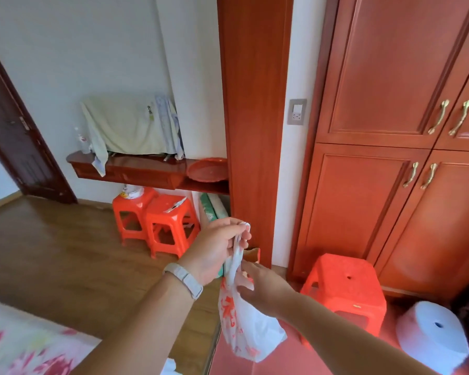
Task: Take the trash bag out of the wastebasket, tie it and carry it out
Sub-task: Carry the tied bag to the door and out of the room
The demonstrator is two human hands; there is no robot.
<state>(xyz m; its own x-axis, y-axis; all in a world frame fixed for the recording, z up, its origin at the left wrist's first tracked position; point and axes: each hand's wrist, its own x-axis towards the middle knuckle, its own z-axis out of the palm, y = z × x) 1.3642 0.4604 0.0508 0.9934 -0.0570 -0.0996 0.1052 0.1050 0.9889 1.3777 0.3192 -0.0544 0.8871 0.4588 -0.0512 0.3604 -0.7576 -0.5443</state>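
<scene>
Fingers (pixel 241 236) pinching trash bag (pixel 248 328) handles, hanging above open floor (pixel 65 247)

Nothing here can truly be read. The white trash bag (pixel 248 324), hanging at about five o'clock from the middle of the view, carries a red print, but the marks are crumpled and blurred and no character can be made out. On the pale cloth (pixel 125 125) draped above the shelf (pixel 136 169), at about ten o'clock, sits a small dark mark that may be writing, too small to tell. The bottle (pixel 82 139) at the shelf's left end has a reddish label, also illegible.
</scene>
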